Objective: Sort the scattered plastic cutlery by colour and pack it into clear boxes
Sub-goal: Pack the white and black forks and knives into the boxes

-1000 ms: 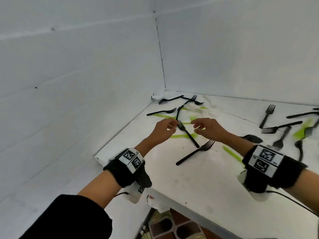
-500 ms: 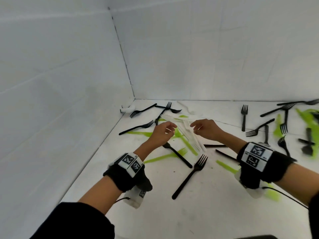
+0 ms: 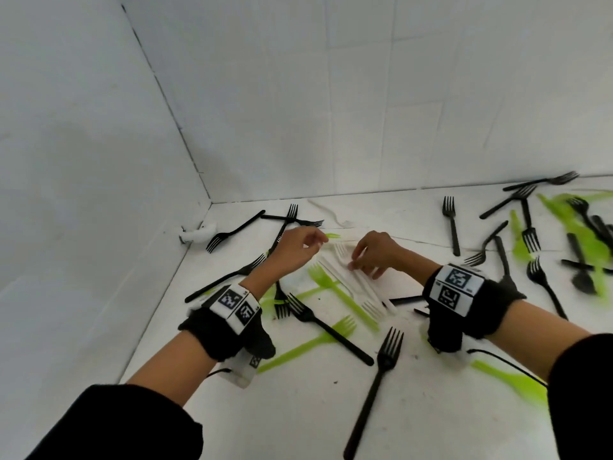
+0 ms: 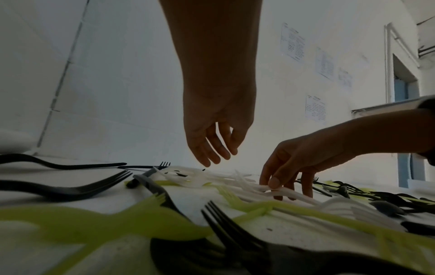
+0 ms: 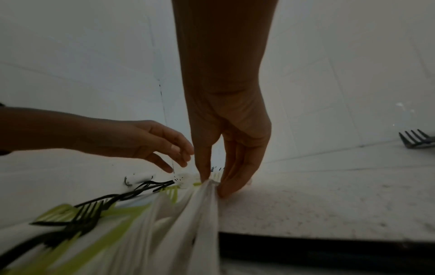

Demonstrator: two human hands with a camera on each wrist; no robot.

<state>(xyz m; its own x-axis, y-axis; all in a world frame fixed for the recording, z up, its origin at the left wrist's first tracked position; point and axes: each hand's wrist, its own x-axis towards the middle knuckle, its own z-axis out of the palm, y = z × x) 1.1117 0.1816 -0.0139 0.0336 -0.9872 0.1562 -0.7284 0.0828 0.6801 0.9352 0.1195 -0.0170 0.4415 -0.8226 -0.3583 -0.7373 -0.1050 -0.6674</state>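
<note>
Black, lime-green and white plastic forks lie scattered over a white table (image 3: 431, 410). A bunch of white forks (image 3: 351, 280) lies in the middle, across a green fork (image 3: 335, 290). My right hand (image 3: 368, 260) pinches the white forks (image 5: 202, 201) between thumb and fingers at their far end, low on the table. My left hand (image 3: 298, 247) hovers just left of it with loosely curled fingers and holds nothing; in the left wrist view the left hand (image 4: 216, 148) hangs above the white forks (image 4: 282, 191). No clear box is in view.
White walls meet in a corner behind the table at the left. Black forks (image 3: 365, 393) and green forks (image 3: 308, 343) lie near my wrists. A denser heap of black and green cutlery (image 3: 580, 244) sits at the far right. A small white object (image 3: 199, 234) lies in the corner.
My right hand has dropped onto the white forks and pinched them. The left hand has lifted slightly and moved back. The head view has swung left to right across the table.
</note>
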